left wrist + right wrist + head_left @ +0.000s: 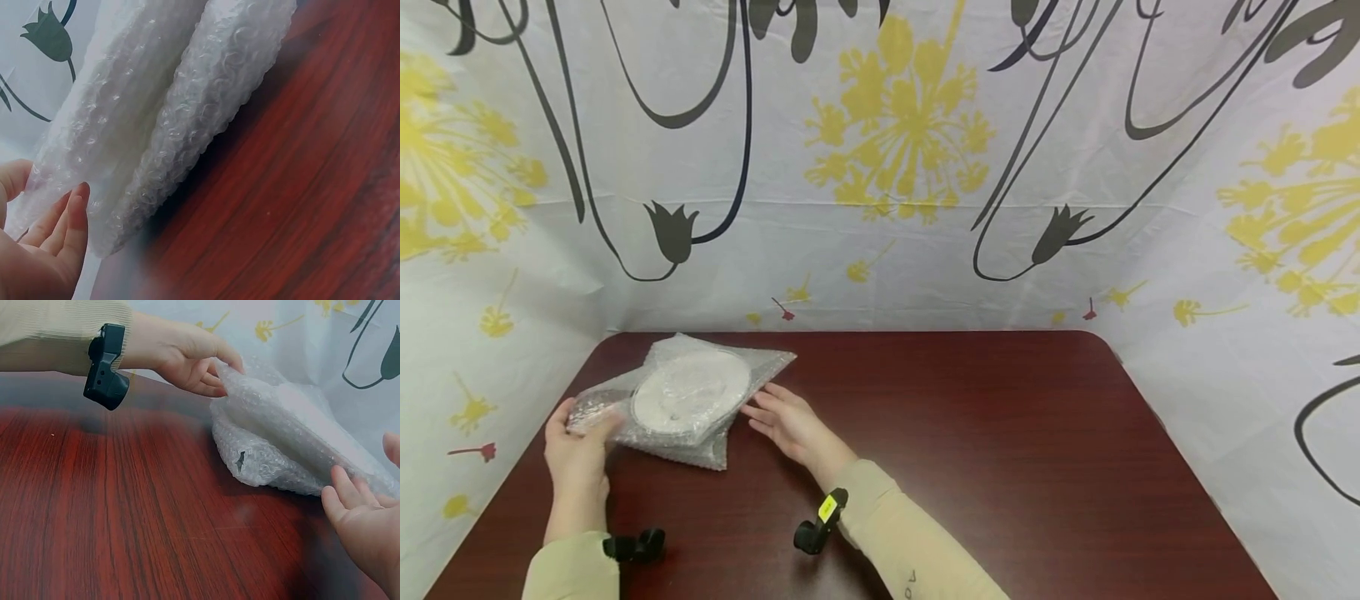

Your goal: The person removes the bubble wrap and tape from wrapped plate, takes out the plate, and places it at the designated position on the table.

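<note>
A white, round, plate-like thing (692,392) shows through clear bubble wrap (700,454) at the far left of the table. In the right wrist view the bubble wrap (269,465) is folded in layers, its near side lifted off the tabletop. My left hand (576,450) pinches the wrap's left end between thumb and fingers. The left wrist view has this hand (44,244) at the wrap's lower corner. Over on the right side, my right hand (793,425) has its fingers extended against the wrap's edge. Its thumb stands apart in the right wrist view.
The dark red wooden table (970,450) extends to the right of the wrapped thing. A white patterned cloth (880,275) hangs behind it and along both sides. Black wrist cameras are strapped to both sleeves (895,517).
</note>
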### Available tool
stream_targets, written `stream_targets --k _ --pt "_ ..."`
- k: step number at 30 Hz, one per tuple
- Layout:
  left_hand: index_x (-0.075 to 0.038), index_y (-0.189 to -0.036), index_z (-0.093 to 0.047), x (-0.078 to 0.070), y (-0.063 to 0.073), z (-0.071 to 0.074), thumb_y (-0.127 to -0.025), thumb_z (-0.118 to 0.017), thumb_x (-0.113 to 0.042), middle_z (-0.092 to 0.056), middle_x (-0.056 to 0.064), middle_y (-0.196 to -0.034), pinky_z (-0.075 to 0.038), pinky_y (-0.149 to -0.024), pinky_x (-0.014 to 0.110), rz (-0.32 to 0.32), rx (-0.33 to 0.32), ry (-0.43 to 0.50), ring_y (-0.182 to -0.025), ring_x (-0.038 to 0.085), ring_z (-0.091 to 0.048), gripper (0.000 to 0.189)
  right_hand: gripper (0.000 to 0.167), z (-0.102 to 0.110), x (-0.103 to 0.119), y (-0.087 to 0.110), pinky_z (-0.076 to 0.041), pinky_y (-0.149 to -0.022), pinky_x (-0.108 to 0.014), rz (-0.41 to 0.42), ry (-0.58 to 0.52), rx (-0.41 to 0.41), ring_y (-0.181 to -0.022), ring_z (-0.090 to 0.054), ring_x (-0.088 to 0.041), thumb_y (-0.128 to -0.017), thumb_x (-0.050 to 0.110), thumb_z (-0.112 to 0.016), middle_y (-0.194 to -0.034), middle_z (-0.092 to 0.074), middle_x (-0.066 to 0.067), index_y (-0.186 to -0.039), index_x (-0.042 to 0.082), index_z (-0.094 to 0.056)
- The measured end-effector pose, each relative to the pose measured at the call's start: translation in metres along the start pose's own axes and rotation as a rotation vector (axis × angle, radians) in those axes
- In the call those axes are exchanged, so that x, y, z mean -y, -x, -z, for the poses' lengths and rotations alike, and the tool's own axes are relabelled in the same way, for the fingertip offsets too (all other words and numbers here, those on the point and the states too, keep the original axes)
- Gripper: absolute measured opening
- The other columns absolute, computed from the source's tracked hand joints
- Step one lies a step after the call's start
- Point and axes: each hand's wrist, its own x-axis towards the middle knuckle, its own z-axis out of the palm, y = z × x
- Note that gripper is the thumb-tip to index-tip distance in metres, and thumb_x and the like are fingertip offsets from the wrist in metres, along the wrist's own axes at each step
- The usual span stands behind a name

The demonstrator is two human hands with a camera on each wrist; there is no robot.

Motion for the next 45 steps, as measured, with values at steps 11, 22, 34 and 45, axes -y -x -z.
stream_targets --k 11,22,34,45 --pt "-0.025 -0.151 -0.027 0.005 0.008 -0.002 -0.084 -0.065 0.008 -0.01 0.005 -0.155 -0.051 -0.047 0.022 -0.001 0.016 0.014 -0.068 0.003 -0.055 0.083 0.048 0.0 0.001 0.001 -0.039 -0.101 -0.046 0.007 0.077 -0.046 -0.118 -0.053 -0.035 -0.098 0.009 -0.054 -0.126 -0.057 -0.019 -0.14 -0.01 -0.038" --pt "-0.033 -0.152 -0.021 0.008 0.012 -0.004 -0.083 -0.067 0.008 0.0 -0.001 -0.157 -0.051 -0.05 0.021 -0.036 0.044 -0.034 -0.075 0.004 -0.052 0.093 0.058 -0.007 0.0 0.003 -0.049 -0.09 -0.044 -0.024 0.105 -0.097 -0.107 -0.059 -0.036 -0.096 0.011 -0.059 -0.118 -0.057 -0.02 -0.144 -0.006 -0.031" --pt "-0.035 -0.152 -0.02 0.004 0.018 -0.009 -0.083 -0.064 0.013 -0.003 -0.004 -0.157 -0.053 -0.056 0.021 -0.075 0.062 -0.011 -0.103 0.011 -0.045 0.094 0.055 -0.001 -0.001 0.002 -0.052 -0.085 -0.041 -0.015 0.147 -0.127 -0.096 -0.065 -0.031 -0.095 0.014 -0.062 -0.105 -0.062 -0.016 -0.14 -0.004 -0.035" --pt "-0.032 -0.152 -0.022 0.001 0.028 -0.018 -0.081 -0.064 0.017 -0.009 0.001 -0.157 -0.049 -0.051 0.017 -0.133 0.076 -0.015 -0.097 0.009 -0.046 0.095 0.051 0.008 0.002 0.003 -0.053 -0.083 -0.041 0.015 0.158 -0.139 -0.094 -0.066 -0.031 -0.094 0.014 -0.062 -0.104 -0.062 -0.018 -0.134 -0.006 -0.037"
